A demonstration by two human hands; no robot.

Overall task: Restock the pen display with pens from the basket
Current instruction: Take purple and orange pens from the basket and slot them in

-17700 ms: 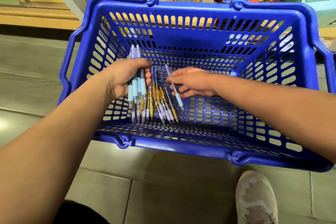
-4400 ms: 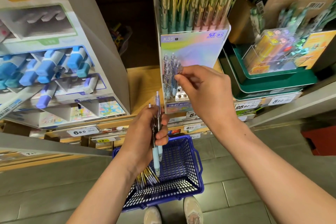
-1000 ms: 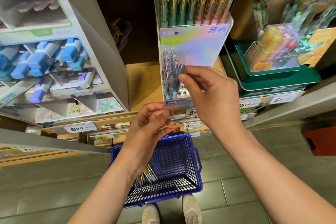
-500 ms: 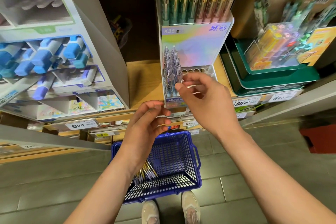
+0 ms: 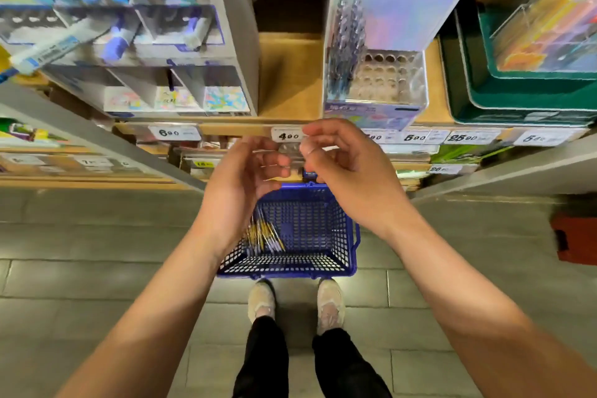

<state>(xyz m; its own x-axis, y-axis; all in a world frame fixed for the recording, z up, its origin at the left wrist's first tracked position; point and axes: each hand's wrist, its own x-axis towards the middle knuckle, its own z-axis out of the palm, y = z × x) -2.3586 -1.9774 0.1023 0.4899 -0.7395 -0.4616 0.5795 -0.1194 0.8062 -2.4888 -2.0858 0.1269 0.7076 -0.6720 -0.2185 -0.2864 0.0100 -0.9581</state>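
The pen display (image 5: 384,81) stands on the wooden shelf, a clear holed tray under an iridescent backing card. Several blue-purple pens (image 5: 347,42) fill its left side; the holes on the right stand bare. Below, a blue basket (image 5: 336,236) sits on the floor with several gold and purple pens (image 5: 263,236) at its left. My left hand (image 5: 245,178) and my right hand (image 5: 349,165) hang side by side above the basket, below the shelf edge, fingers loosely curled, holding nothing.
A grey display of blue markers (image 5: 129,26) stands left of the pen display. Green trays (image 5: 517,81) with coloured pens sit to the right. Price tags (image 5: 286,136) line the shelf edge. My feet (image 5: 261,300) stand just behind the basket on grey tiles.
My right hand has left the pen display and come down beside my left hand. The view has tilted down toward the basket and floor.
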